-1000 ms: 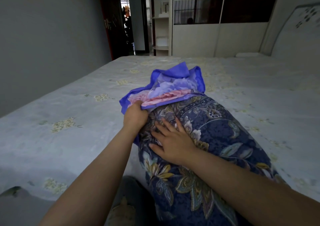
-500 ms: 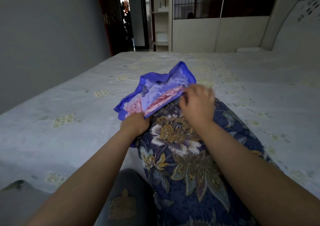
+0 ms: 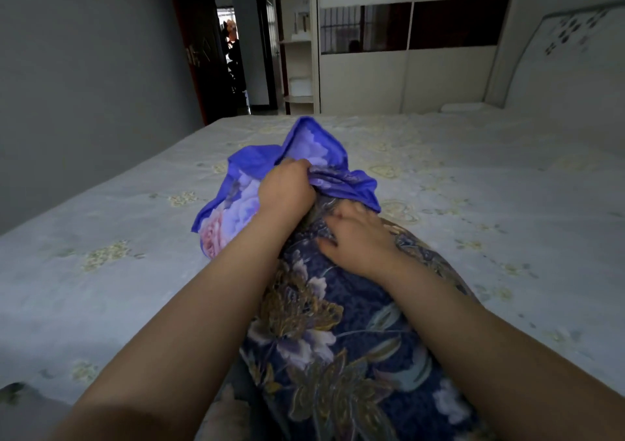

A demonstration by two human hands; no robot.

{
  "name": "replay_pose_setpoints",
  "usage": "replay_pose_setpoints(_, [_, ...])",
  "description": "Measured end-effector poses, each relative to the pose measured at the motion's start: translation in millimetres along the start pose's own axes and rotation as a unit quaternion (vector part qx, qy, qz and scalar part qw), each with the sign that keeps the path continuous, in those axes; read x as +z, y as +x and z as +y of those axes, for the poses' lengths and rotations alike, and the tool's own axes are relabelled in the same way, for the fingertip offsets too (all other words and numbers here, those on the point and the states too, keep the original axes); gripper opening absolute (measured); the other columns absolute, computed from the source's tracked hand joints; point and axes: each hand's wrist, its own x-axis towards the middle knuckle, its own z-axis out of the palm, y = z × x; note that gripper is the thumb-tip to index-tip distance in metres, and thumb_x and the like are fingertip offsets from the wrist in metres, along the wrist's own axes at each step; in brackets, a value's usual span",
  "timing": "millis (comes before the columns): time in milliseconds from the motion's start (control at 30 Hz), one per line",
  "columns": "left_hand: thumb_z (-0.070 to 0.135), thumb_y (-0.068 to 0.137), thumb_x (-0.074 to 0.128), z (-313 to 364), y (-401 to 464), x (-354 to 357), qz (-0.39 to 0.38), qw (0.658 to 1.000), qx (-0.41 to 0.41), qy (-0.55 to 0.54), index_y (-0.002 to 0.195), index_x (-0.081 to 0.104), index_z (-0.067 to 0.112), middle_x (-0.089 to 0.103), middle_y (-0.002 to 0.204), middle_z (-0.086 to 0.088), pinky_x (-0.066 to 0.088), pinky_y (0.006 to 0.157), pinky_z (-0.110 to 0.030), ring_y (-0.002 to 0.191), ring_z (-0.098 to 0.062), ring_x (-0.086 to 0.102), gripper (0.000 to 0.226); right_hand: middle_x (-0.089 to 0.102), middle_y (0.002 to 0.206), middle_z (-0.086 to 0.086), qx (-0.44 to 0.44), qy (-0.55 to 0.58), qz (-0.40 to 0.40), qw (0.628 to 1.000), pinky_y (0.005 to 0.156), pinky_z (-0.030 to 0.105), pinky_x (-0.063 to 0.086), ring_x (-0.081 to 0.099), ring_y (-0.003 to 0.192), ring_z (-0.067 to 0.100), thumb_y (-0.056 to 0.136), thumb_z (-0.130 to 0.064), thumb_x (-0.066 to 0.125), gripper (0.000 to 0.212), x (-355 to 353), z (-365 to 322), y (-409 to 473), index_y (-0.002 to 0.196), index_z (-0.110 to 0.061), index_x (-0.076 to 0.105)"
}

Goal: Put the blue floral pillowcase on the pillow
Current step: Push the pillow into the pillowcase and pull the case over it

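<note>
**Pillowcase bunched at the far end of the pillow**

A long pillow (image 3: 338,332) in dark navy cloth with gold and pale flowers lies lengthwise on the pale, faintly patterned bedsheet (image 3: 111,271), running away from the person. The left hand (image 3: 287,188) is clenched around a gathered fold of the bright blue satin pillowcase with pink and lilac roses (image 3: 236,204), which sits crumpled over the pillow's far end, spilling to the left of and beyond that fist. Just nearer and to the right, the right hand (image 3: 355,241) rests on top of the pillow with its fingers loosely spread, fingertips close to the pillowcase's blue hem; the motion blur hides whether they touch it.
</note>
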Motion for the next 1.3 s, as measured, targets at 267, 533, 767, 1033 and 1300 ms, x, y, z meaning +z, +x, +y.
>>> replay_pose_setpoints(267, [0.014,0.084,0.052,51.9,-4.0,-8.5,-0.116,0.982,-0.014,-0.148,0.101,0.061,0.008,0.065,0.111,-0.017,0.045,0.086,-0.034,0.107,-0.033,0.058,0.021,0.033,0.151,0.004,-0.100,-0.020,-0.021,0.995,0.116,0.050,0.002,0.016,0.142,0.031,0.090,-0.036,0.029,0.052,32.2,-15.2,-1.3,0.139,-0.024,0.040])
replay_pose_setpoints(533, [0.033,0.089,0.058,13.7,-19.0,-3.7,-0.207,0.959,0.028,-0.189,0.080,0.059,0.014,0.057,0.078,-0.008,0.037,0.067,-0.027,0.075,-0.018,0.056,0.021,0.068,0.096,0.008,0.116,0.286,0.214,0.927,0.072,0.035,0.048,0.063,0.085,0.027,0.088,-0.032,0.048,0.025,27.8,18.7,-11.4,0.097,-0.016,0.066])
replay_pose_setpoints(767, [0.009,0.098,0.035,10.8,-15.5,-5.2,-0.170,0.950,-0.012,-0.261,0.112,0.058,0.017,0.058,0.108,0.003,0.036,0.077,-0.013,0.099,-0.001,0.055,0.027,0.050,0.133,0.008,0.225,0.204,-0.016,0.952,0.103,0.043,0.037,0.041,0.125,0.032,0.086,-0.030,0.054,0.045,-0.3,65.9,33.8,0.130,-0.029,0.048])
replay_pose_setpoints(1033, [0.041,0.094,0.044,-27.2,43.0,-31.5,0.035,0.998,-0.049,-0.031,0.143,0.032,0.028,0.047,0.135,-0.015,0.039,0.098,-0.041,0.121,-0.036,0.046,0.052,0.067,0.109,0.015,0.105,0.354,0.014,0.929,0.087,0.030,0.045,0.060,0.102,0.027,0.088,-0.004,0.045,0.029,4.5,51.7,35.0,0.109,-0.010,0.064])
replay_pose_setpoints(1300, [0.039,0.099,0.034,-51.2,62.2,-28.6,-0.048,0.948,-0.178,-0.259,0.110,0.058,-0.009,0.058,0.120,-0.029,0.043,0.094,-0.039,0.113,-0.037,0.056,0.055,0.059,0.096,0.004,0.236,0.504,0.176,0.812,0.068,0.022,0.043,0.056,0.082,0.016,0.086,-0.002,0.053,0.021,6.2,43.6,22.3,0.103,-0.015,0.058])
